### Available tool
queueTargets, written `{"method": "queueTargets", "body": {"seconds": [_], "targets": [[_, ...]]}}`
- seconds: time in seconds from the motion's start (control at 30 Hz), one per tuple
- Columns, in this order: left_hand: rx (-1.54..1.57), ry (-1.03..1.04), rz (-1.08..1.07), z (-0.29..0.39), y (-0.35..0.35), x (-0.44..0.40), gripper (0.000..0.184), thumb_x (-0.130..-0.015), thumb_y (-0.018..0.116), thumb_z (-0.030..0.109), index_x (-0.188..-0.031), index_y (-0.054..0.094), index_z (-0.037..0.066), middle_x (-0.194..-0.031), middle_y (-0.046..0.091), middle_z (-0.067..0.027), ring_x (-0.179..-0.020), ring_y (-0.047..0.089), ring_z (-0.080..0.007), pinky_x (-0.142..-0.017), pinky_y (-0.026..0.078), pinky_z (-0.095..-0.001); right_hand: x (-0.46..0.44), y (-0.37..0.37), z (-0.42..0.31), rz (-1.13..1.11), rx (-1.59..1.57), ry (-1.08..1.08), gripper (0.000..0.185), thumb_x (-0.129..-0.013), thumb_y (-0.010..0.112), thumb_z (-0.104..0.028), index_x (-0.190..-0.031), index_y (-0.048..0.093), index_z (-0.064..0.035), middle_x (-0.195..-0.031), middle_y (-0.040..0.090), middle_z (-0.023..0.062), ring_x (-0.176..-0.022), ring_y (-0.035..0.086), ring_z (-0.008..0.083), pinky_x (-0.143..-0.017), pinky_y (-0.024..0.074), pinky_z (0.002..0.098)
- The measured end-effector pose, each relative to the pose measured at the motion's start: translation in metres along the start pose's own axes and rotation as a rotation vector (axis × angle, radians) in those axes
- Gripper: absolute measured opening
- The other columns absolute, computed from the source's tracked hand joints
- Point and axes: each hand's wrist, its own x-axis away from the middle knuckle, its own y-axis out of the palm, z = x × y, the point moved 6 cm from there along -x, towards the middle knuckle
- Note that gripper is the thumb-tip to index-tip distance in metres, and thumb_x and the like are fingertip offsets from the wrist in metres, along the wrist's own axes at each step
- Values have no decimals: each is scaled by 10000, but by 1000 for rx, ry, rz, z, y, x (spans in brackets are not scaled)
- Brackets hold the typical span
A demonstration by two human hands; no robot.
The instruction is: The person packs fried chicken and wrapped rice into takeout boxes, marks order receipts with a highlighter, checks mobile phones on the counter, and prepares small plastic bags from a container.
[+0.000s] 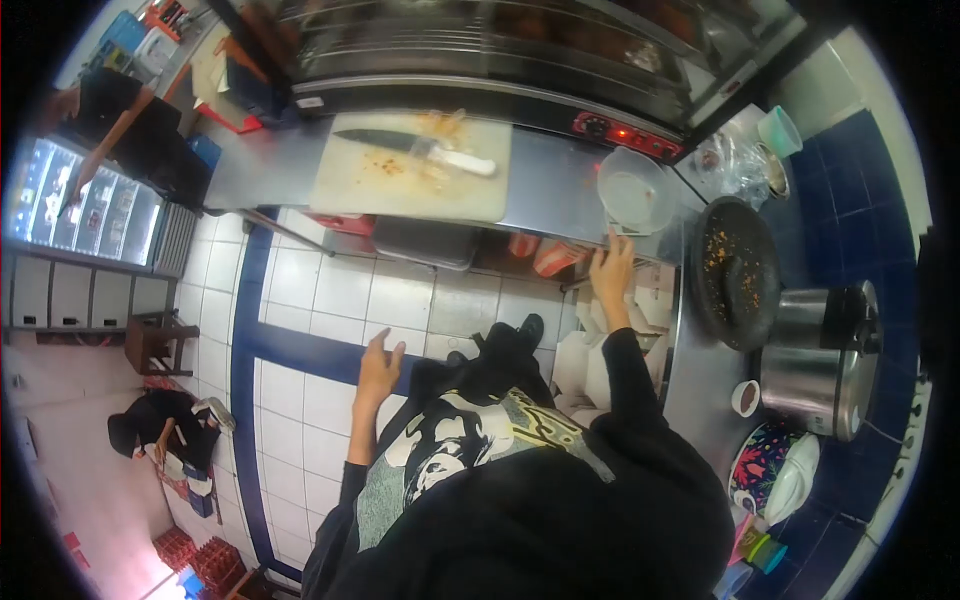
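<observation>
My left hand (377,370) hangs over the tiled floor with its fingers apart, holding nothing. At the front edge of the steel counter (548,180), my right hand (612,272) reaches up with its fingers stretched out. Its fingertips are close to the rim of a clear plastic tub (634,192); whether they touch it I cannot tell. To the left of the tub lies a white cutting board (338,188) with brownish crumbs on it. A knife (455,159) with a white handle and dark blade rests flat across that board.
A glass-fronted warmer (400,50) stands behind the counter. On the right are a dark pan (738,270) with crumbs, a steel cooker (810,365) and a small white bowl (745,398). One person (140,135) stands far left; another (165,435) sits lower left.
</observation>
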Motion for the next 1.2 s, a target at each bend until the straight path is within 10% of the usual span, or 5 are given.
{"method": "queueTargets", "body": {"seconds": [0.33, 0.5, 0.63, 0.93, 1.2], "targets": [[443, 36, -68, 23, -10, -40, 351, -914, 498, 212, -1208, 472, 22, -1171, 547, -142, -957, 600, -211, -775, 484, -316, -9, -5, -112, 191, -190, -79, 513, -745, 631, -233, -1187, 481, -20, -1102, 500, 221, -1040, 483, 365, -892, 376, 439], [1291, -87, -293, 86, 0, -130, 418, -908, 508, 217, -1234, 415, -28, -1202, 516, -162, -1055, 549, -250, -900, 457, -353, -84, 59, -269, 118, -353, -245, 583, -709, 654, -331, -1176, 478, -31, -1129, 512, 182, -1067, 464, 336, -901, 350, 462], [1486, -175, -304, 124, 10, -198, 416, -928, 446, 176, -1273, 367, -42, -1272, 438, -178, -1155, 464, -265, -958, 416, -330, -138, 142, -301, -225, 50, -219, 188, -746, 601, -215, -843, 632, -57, -883, 621, 124, -891, 564, 283, -769, 366, 479], [1501, 34, -188, 185, -50, -259, 505, -870, 381, 38, -1348, 243, -50, -1317, 391, -121, -1202, 408, -220, -1039, 320, -346, -146, 1, -373, 88, -460, -493, 75, -634, 589, -92, -700, 594, -55, -760, 578, 121, -760, 544, 271, -738, 321, 426], [1631, -42, -189, 168, -63, -288, 552, -940, 401, 366, -1361, 295, 24, -1393, 330, -122, -1230, 383, -239, -997, 348, -384, -121, 4, -393, 50, -650, -593, 40, -717, 622, -53, -736, 594, -31, -726, 531, 84, -685, 504, 235, -718, 336, 371]]}}
